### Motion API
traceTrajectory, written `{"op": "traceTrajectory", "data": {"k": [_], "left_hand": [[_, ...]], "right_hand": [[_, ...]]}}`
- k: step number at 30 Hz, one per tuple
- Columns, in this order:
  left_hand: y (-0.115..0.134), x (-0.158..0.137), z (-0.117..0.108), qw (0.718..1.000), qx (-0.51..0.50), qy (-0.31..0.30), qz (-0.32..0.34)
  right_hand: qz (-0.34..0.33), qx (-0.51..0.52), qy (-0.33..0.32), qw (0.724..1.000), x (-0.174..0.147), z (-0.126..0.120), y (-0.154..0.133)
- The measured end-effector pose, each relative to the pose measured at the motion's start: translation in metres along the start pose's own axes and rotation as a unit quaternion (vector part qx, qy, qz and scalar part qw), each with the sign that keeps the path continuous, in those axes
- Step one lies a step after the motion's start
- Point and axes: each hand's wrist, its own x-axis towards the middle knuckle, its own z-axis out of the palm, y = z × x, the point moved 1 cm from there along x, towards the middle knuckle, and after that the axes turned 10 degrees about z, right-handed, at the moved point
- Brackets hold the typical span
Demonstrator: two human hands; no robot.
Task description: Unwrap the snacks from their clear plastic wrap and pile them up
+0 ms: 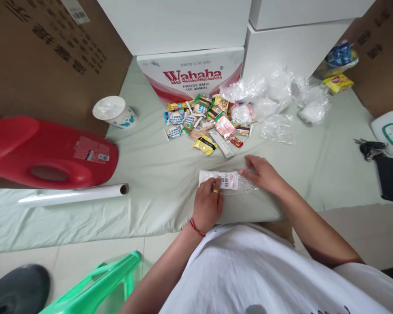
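A small white packet point(229, 179) with dark printed characters lies flat on the cloth near the front edge, in a clear plastic bag point(249, 186) that extends to its right. My left hand point(208, 198) rests on the packet's left part, fingers bent and pressed against it, covering some of the print. At the packet's right end is my right hand point(263, 173), its thumb and fingers spread and its fingertips touching the clear plastic. Just beyond both hands sits a pile of small wrapped snacks point(205, 120) in yellow, blue, pink and white wrappers.
Crumpled clear plastic bags point(278, 93) lie right of the snacks, before white drawers point(294, 48). A Wahaha carton point(193, 72) stands behind. Left are a paper cup point(126, 117), a red jug point(88, 150) and a white roll point(78, 195). Keys point(370, 149) and a black phone point(390, 176) lie right.
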Motion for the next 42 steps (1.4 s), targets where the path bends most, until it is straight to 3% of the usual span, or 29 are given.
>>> {"op": "traceTrajectory", "data": {"k": [4, 6, 9, 13, 15, 20, 23, 26, 28, 30, 32, 34, 38, 42], "left_hand": [[0.002, -0.005, 0.010, 0.998, 0.063, -0.010, 0.014], [0.002, -0.006, 0.012, 0.997, 0.070, -0.012, 0.016], [0.001, -0.006, 0.012, 0.997, 0.077, -0.019, 0.011], [0.002, -0.004, 0.012, 0.996, 0.080, -0.044, 0.002], [0.004, -0.002, 0.013, 0.995, 0.077, -0.059, -0.001], [0.004, 0.003, 0.010, 0.999, 0.022, -0.049, -0.011], [-0.005, 0.003, 0.000, 0.994, -0.104, -0.009, -0.011], [-0.018, -0.003, -0.017, 0.969, -0.235, 0.046, -0.060], [-0.022, -0.006, -0.028, 0.959, -0.250, 0.098, -0.090], [-0.020, -0.005, -0.035, 0.967, -0.225, 0.112, -0.043], [-0.017, 0.002, -0.035, 0.978, -0.190, 0.055, 0.060], [-0.017, 0.010, -0.030, 0.981, -0.150, -0.021, 0.117], [-0.033, 0.018, -0.020, 0.982, -0.093, -0.118, 0.111], [-0.039, 0.016, -0.020, 0.976, -0.049, -0.159, 0.138]], "right_hand": [[0.016, -0.030, -0.101, 0.994, -0.007, 0.005, 0.017], [0.014, 0.017, -0.081, 0.996, -0.015, 0.002, 0.020], [0.063, 0.148, -0.073, 0.984, -0.025, -0.001, 0.014], [0.075, 0.242, -0.089, 0.963, -0.020, 0.017, -0.022], [0.054, 0.202, -0.060, 0.976, -0.011, 0.033, -0.046], [0.052, -0.045, -0.033, 0.997, -0.001, 0.062, -0.085], [0.011, -0.105, -0.021, 0.994, -0.015, 0.071, -0.085], [-0.049, -0.118, -0.008, 0.992, -0.037, 0.084, -0.073], [-0.081, -0.133, 0.009, 0.988, -0.048, 0.094, -0.064], [-0.097, -0.144, 0.025, 0.985, -0.055, 0.104, -0.058], [-0.099, -0.143, 0.031, 0.984, -0.057, 0.111, -0.054], [-0.100, -0.133, 0.031, 0.986, -0.057, 0.114, -0.052], [-0.140, -0.089, 0.008, 0.986, -0.062, 0.101, -0.045], [-0.185, 0.064, -0.034, 0.980, -0.070, 0.074, -0.027]]}}
